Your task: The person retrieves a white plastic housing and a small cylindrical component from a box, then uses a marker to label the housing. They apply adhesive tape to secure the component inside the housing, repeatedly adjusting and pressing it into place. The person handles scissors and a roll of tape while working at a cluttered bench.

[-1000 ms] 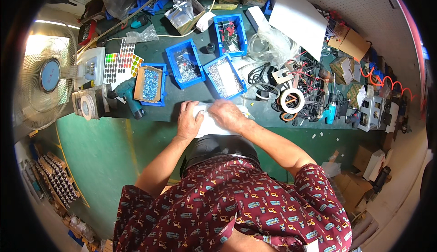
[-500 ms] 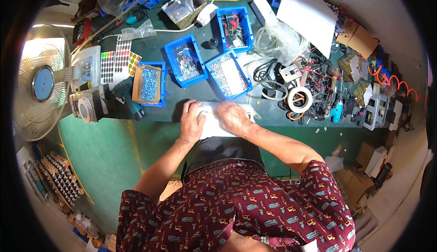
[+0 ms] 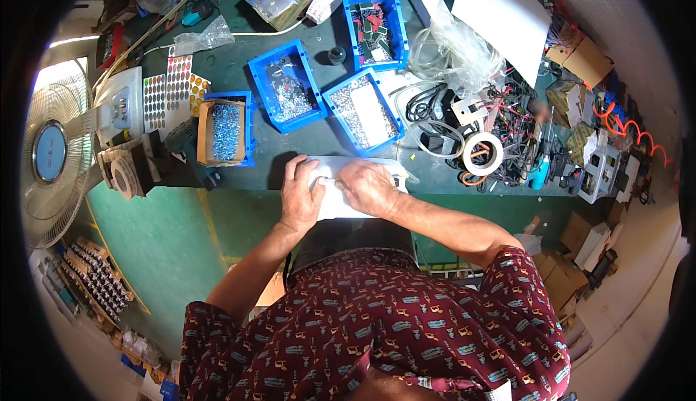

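Note:
A white, flat, box-like piece point(image 3: 344, 211) lies at the table's front edge, right before me. My left hand point(image 3: 300, 196) grips its left end, with fingers over the top and the thumb lying on its upper face. Above the middle of it, my right hand point(image 3: 370, 188) is closed with fingertips pinched together, pointing left toward my left thumb. A short, thin, light-coloured thing sticks out from those fingertips and meets the white piece; its kind is too small to make out. The palm side of my right hand is hidden.
Beyond the white piece stand blue bins of small metal parts, such as the tilted bin point(image 3: 320, 114). At left are a cardboard tray point(image 3: 205, 136) of blue-topped pieces and a fan point(image 3: 51, 151). At right lie a tape roll point(image 3: 497, 156), tangled cables and a teal power tool point(image 3: 539, 175).
The view has shifted slightly. My right fingers have tilted, so the thin thing at their tips now shows. My left hand keeps its hold on the white piece.

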The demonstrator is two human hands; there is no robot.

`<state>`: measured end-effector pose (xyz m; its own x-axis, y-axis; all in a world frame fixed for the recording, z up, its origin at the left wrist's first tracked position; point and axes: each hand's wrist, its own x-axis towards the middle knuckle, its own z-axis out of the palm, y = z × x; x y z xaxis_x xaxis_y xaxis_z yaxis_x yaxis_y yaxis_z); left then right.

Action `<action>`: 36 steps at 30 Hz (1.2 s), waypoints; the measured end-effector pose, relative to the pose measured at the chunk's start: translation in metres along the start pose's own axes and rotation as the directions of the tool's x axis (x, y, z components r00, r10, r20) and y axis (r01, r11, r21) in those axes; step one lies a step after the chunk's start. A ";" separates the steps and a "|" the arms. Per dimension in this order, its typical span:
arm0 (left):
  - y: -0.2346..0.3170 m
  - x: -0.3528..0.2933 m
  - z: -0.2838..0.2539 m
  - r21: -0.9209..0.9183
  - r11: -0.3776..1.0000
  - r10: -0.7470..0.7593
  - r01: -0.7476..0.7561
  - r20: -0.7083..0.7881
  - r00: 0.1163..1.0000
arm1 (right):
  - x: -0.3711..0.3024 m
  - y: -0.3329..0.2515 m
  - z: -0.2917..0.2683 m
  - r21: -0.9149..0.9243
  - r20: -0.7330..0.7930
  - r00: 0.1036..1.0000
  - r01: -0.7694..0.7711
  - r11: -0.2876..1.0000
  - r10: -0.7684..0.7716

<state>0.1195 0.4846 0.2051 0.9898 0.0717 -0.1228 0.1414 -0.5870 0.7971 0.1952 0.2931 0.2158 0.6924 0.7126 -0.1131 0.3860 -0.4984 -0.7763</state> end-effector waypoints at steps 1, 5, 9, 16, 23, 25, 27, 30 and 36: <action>0.000 0.000 0.000 0.000 1.000 -0.001 0.001 0.002 1.000 | 0.000 0.001 0.000 -0.002 0.002 1.000 -0.002 1.000 0.002; 0.005 0.006 -0.001 0.019 1.000 0.000 0.000 -0.010 1.000 | -0.002 0.001 0.003 -0.043 -0.006 1.000 -0.013 0.999 0.013; 0.007 0.004 -0.001 0.081 0.997 -0.007 0.009 -0.028 1.000 | -0.008 0.001 0.002 -0.086 -0.047 0.999 0.016 0.996 -0.020; -0.002 -0.002 0.003 0.100 0.994 -0.037 0.043 -0.061 0.997 | -0.013 -0.002 -0.010 0.005 -0.196 0.980 -0.016 1.000 0.017; -0.001 -0.003 0.002 0.099 0.994 -0.032 0.037 -0.057 0.998 | -0.065 0.018 -0.042 -0.004 -0.211 0.966 -0.152 0.988 0.147; -0.002 -0.003 0.002 0.104 0.994 -0.026 0.030 -0.042 0.999 | -0.083 0.027 -0.038 -0.054 -0.252 0.956 -0.168 0.984 0.149; 0.003 -0.001 0.000 0.117 0.993 -0.027 0.029 -0.022 0.999 | -0.097 0.034 -0.035 -0.025 -0.260 0.948 -0.196 0.980 0.183; -0.002 -0.001 -0.003 0.131 0.991 -0.021 0.023 -0.016 1.000 | -0.110 0.034 -0.035 0.038 -0.312 0.919 -0.242 0.970 0.242; 0.015 0.003 -0.005 0.165 0.983 0.101 -0.077 -0.146 0.984 | -0.149 0.060 -0.049 0.289 -0.661 0.641 -0.262 0.921 0.390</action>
<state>0.1248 0.4799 0.2195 0.9906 0.1289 0.0461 0.0608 -0.7160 0.6954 0.1452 0.1329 0.2158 0.9973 -0.0647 0.0347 -0.0025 -0.5028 -0.8644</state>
